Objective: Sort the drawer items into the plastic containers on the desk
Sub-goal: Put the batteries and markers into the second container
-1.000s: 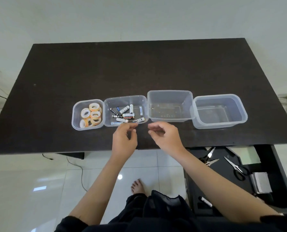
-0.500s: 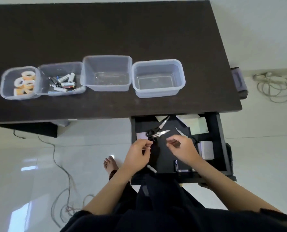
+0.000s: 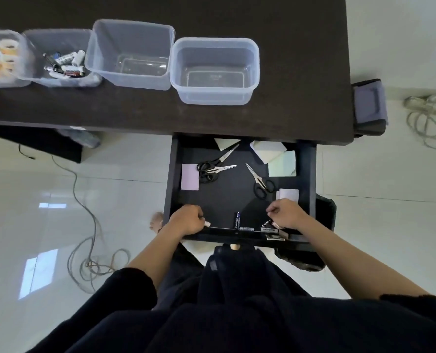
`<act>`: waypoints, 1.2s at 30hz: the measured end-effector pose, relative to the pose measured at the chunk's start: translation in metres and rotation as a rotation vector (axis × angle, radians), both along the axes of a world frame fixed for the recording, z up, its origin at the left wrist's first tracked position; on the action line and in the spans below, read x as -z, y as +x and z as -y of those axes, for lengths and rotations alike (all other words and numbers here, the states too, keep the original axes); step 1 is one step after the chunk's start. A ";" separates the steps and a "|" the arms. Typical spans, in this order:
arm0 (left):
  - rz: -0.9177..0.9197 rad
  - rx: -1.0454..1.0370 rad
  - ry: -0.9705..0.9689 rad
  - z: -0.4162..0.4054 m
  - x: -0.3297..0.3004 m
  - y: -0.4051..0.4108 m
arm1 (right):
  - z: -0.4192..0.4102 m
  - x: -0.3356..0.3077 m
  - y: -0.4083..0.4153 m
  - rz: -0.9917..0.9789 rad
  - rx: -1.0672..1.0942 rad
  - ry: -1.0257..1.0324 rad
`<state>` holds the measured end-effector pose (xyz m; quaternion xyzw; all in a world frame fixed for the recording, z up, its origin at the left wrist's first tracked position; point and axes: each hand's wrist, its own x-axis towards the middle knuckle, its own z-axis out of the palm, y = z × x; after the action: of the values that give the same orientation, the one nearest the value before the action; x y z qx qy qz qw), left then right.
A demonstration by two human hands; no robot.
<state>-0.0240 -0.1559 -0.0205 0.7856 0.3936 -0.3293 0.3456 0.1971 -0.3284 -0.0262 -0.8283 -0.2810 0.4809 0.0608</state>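
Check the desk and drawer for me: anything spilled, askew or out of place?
Nothing spilled or damaged. The four containers stand upright in a row on the desk. Loose batteries lie along the drawer's near edge, scissors and note pads are scattered, as expected for unsorted items.

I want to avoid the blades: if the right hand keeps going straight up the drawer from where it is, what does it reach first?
Probably the white notepad just beyond the right hand, with the single scissors handles close alongside; depth is unclear.
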 end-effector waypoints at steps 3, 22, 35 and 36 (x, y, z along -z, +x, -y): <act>-0.038 0.023 -0.048 0.001 0.001 0.003 | -0.002 -0.005 0.007 -0.005 -0.063 -0.043; 0.008 0.038 -0.077 0.040 0.010 0.047 | 0.013 -0.006 0.004 -0.111 -0.080 -0.012; -0.049 0.038 -0.077 0.032 0.010 0.039 | 0.000 -0.005 -0.011 -0.109 -0.183 -0.081; -0.050 0.033 -0.069 0.029 0.010 0.037 | -0.001 -0.004 -0.012 -0.126 -0.163 -0.058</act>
<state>0.0127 -0.1852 -0.0301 0.7711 0.3776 -0.3678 0.3571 0.1853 -0.3278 -0.0225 -0.7724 -0.3289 0.5432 0.0149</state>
